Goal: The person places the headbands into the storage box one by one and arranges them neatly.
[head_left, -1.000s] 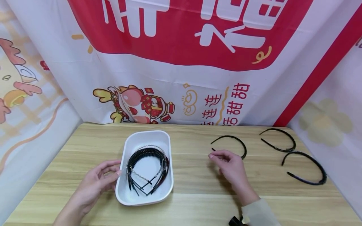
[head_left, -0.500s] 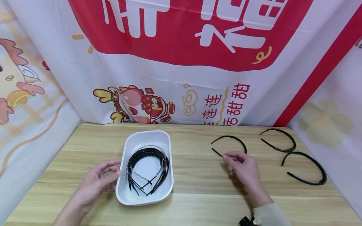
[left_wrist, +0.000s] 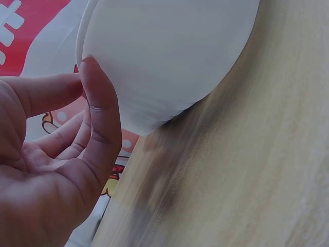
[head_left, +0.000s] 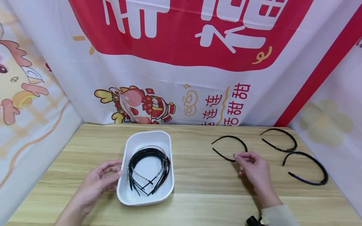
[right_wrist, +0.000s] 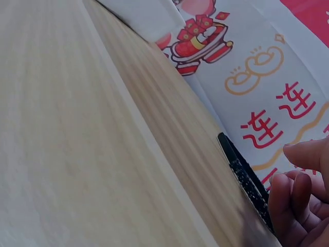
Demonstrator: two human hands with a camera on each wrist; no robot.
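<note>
- Fingers of your right hand (head_left: 253,166) are loosely bent at the near arm of a black headband (head_left: 230,136); a gap shows between the fingertips and no grip is visible. Whether they touch the band, you cannot tell.
- That headband lies flat on the wooden table (head_left: 195,188), right of the white tub (head_left: 147,202), its open ends facing the tub.
- Your left hand (head_left: 97,182) touches the tub's left rim, thumb and fingers bent; whether they pinch it is unclear.
- Inside the tub sits a cluster of headbands (head_left: 148,153), mostly black, overlapping.
- Farther right lie two more black bands, a rear band (head_left: 295,145) and a front band (head_left: 326,175).
- Expect the headband to be light, springy and probably plastic; pulling its ends wide might snap it. Pinching the broader curve should be steadier than the thin tips.
</note>
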